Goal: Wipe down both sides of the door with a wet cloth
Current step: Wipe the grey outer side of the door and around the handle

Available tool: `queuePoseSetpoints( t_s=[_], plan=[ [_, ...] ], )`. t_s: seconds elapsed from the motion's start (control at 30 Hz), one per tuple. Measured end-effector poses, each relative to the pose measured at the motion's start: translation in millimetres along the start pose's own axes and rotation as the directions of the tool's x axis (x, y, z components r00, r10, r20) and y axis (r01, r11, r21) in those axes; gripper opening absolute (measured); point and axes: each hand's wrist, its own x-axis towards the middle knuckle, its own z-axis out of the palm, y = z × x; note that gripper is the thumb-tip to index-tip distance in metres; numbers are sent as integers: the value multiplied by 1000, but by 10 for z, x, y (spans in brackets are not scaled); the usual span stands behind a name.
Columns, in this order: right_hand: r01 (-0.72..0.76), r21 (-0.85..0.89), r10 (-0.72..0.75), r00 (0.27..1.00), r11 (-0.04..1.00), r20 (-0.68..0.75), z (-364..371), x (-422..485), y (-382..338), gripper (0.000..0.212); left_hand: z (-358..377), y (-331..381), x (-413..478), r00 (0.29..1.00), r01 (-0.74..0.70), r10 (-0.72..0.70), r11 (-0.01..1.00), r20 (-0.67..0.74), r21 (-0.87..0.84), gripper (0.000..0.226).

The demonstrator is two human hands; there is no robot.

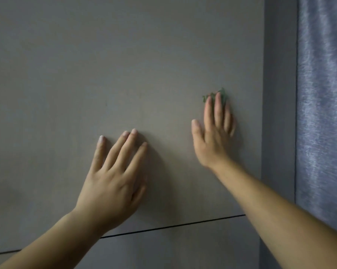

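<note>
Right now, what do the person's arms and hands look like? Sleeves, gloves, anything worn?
Nothing worn that shows. The left hand and right hand have no gloves and no rings, and neither wrist has a watch or band. The left forearm and right forearm are bare to the frame edge, with no sleeve in view. Nails look unpainted. The right hand is slightly blurred.

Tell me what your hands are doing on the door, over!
Left hand flat on the door, holding nothing. Right hand pressing the green cloth to the door, fingers straight. Door frame close on the right.
</note>
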Motion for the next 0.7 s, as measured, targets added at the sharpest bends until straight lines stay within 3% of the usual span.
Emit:
queuePoseSetpoints(
  t_s=[0.07,0.13,0.2,0.27,0.33,0.4,0.43,0.5,0.57,0.63,0.67,0.7],
  plan=[
    [278,-57,-275,960,959,61,122,-422,-245,78,-23,-96,-73,999,39,-39,999,-5,-12,69],
    [565,-68,-548,818,822,175,209,-955,-394,82,-58,-223,-180,993,114,-114,993,-2,32,70],
    [705,-66,-679,700,706,222,204,-1085,-403,82,-100,-374,-289,981,195,-196,978,7,80,71],
    [734,-91,-703,673,673,228,141,-755,-429,79,-146,-521,-367,969,246,-249,963,9,107,70],
    [616,-106,-600,786,781,150,61,-195,-567,74,-173,-617,-401,970,240,-242,964,-2,116,67],
    [389,-52,-384,919,920,95,-10,336,-797,75,-177,-651,-418,977,213,-212,970,-21,118,65],
    [325,-43,-321,944,945,79,-1,448,-925,77,-178,-662,-423,978,207,-204,971,-29,116,65],
    [441,-83,-437,897,893,65,107,324,-1103,78,-185,-695,-437,980,198,-195,973,-31,116,66],
    [687,-102,-677,726,719,117,213,-48,-1107,78,-198,-748,-459,984,180,-178,977,-23,111,69],
    [805,-90,-785,593,587,182,181,-146,-1035,76,-219,-815,-506,987,160,-158,982,-25,102,70],
    [810,-102,-789,585,577,186,153,-33,-1030,75,-229,-850,-538,988,151,-150,984,-26,94,70],
    [771,-116,-751,636,626,176,122,127,-1066,74,-242,-887,-575,989,147,-146,986,-25,84,70]
  ],
)
